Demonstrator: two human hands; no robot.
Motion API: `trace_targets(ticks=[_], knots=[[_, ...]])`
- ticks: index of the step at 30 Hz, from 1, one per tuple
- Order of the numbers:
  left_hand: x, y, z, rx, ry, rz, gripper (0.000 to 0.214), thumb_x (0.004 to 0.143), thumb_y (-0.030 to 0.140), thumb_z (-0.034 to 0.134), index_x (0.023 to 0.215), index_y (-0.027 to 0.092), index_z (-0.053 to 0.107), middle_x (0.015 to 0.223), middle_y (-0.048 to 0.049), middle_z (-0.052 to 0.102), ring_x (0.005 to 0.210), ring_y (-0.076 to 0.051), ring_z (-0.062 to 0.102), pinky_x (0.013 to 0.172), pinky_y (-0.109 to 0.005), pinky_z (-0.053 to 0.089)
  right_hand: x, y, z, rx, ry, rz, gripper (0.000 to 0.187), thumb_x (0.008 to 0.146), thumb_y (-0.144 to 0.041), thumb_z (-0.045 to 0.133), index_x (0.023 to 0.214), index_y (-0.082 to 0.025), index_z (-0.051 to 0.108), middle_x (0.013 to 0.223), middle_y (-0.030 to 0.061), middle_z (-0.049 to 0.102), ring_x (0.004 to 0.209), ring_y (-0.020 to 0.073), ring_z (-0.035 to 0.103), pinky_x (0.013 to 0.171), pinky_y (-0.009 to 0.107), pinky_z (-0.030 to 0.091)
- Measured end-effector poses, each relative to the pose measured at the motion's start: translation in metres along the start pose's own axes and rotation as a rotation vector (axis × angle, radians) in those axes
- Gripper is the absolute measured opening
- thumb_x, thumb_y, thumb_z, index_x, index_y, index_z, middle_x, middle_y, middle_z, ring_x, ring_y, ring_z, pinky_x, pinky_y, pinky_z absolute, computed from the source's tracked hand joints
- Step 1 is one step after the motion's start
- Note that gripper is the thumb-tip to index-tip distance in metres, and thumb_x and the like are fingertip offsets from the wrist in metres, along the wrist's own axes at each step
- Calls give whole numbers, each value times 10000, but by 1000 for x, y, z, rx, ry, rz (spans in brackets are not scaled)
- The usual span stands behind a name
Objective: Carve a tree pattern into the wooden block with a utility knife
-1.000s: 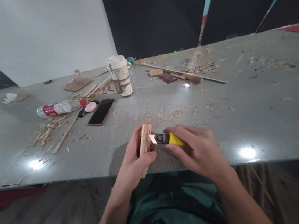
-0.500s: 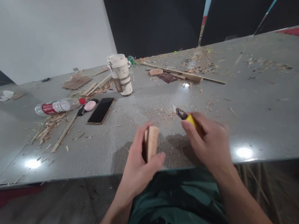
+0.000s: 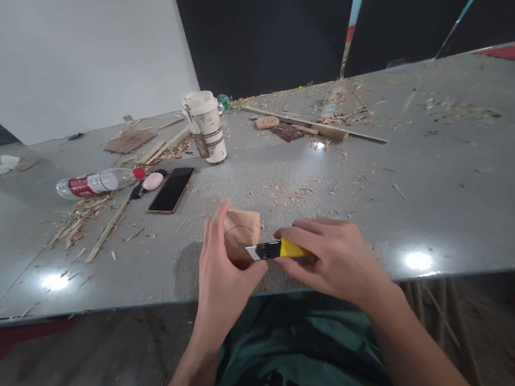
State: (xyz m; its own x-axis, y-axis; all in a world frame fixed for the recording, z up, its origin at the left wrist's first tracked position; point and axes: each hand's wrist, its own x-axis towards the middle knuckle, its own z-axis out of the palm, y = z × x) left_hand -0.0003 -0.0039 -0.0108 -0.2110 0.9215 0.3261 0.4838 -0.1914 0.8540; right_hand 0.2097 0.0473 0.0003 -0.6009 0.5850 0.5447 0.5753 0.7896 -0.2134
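Observation:
A wooden block [image 3: 242, 226] with a curved line drawn on its broad face is gripped by my left hand [image 3: 225, 278], near the table's front edge. My fingers wrap its left side and the thumb lies along the bottom. In my right hand [image 3: 332, 258] is a yellow and black utility knife [image 3: 290, 250], its blade out and pointing left. The blade lies over the block's lower right part, just above my left thumb; whether it cuts into the wood I cannot tell.
Left of my hands lie a phone [image 3: 171, 190], a pink round object [image 3: 152, 181] and a plastic bottle [image 3: 96, 183] on its side. A lidded paper cup [image 3: 205, 127] stands behind them. Wood sticks [image 3: 315, 126] and shavings [image 3: 293, 193] are scattered over the grey table [image 3: 374, 184].
My left hand has turned the block so its broad, marked face shows. My right hand has brought the knife left and down, from over the table to the block.

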Motion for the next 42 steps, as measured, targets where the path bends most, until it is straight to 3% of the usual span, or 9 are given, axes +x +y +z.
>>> trace_targets(ticks=[8, 15, 23, 25, 28, 30, 34, 42], knots=[[1, 3, 0, 95, 62, 15, 914, 771, 160, 771, 1597, 358, 434, 1575, -93, 565, 1433, -362, 578, 1172, -561, 490, 0, -1, 2, -70, 42, -9, 363, 1106, -512, 551, 1120, -202, 737, 856, 22, 748, 749, 179, 691, 644, 333, 402], [1, 3, 1, 190, 76, 75, 829, 784, 172, 759, 1538, 362, 474, 1522, -78, 620, 1402, -360, 604, 1132, -571, 517, 1, -5, 5, -152, 204, 70, 296, 1082, -445, 628, 1128, -181, 755, 967, 58, 803, 818, 207, 741, 713, 351, 469], [0, 6, 4, 250, 133, 94, 835, 799, 152, 746, 1556, 357, 460, 1507, -97, 613, 1384, -374, 620, 1124, -584, 531, 4, -10, 6, -207, 223, 73, 322, 1096, -453, 603, 1139, -175, 760, 964, 70, 813, 833, 215, 752, 734, 348, 479], [-2, 7, 5, 275, 145, 95, 833, 787, 146, 748, 1542, 364, 471, 1485, -90, 624, 1357, -372, 638, 1107, -586, 543, 2, -6, 6, -195, 241, 132, 317, 1100, -446, 597, 1176, -181, 755, 1006, 68, 819, 859, 214, 760, 729, 339, 480], [-6, 5, 4, 258, 131, 99, 808, 758, 146, 764, 1492, 364, 506, 1485, -76, 634, 1330, -367, 658, 1105, -591, 541, 1, 0, 4, -177, 349, 375, 319, 1098, -464, 590, 1166, -203, 761, 969, 55, 816, 796, 200, 746, 651, 325, 450], [-6, 3, 4, 227, 119, 100, 789, 767, 159, 767, 1486, 353, 506, 1499, -78, 632, 1335, -360, 657, 1111, -586, 536, 0, 2, 4, -158, 378, 464, 331, 1093, -487, 587, 1143, -212, 765, 951, 55, 816, 771, 200, 739, 630, 324, 441], [-3, 2, 3, 198, 109, 99, 782, 793, 160, 760, 1506, 339, 493, 1525, -82, 623, 1396, -350, 620, 1152, -578, 508, 1, -1, 4, -60, 298, 356, 316, 1078, -488, 604, 1158, -226, 763, 1059, 66, 829, 850, 213, 764, 671, 321, 488], [-3, 0, 5, 170, 99, 61, 838, 773, 125, 736, 1532, 365, 472, 1515, -68, 621, 1398, -337, 603, 1158, -573, 504, -1, -3, 2, -17, 199, 101, 318, 1061, -484, 626, 1115, -208, 774, 977, 69, 822, 793, 198, 752, 657, 317, 502]])
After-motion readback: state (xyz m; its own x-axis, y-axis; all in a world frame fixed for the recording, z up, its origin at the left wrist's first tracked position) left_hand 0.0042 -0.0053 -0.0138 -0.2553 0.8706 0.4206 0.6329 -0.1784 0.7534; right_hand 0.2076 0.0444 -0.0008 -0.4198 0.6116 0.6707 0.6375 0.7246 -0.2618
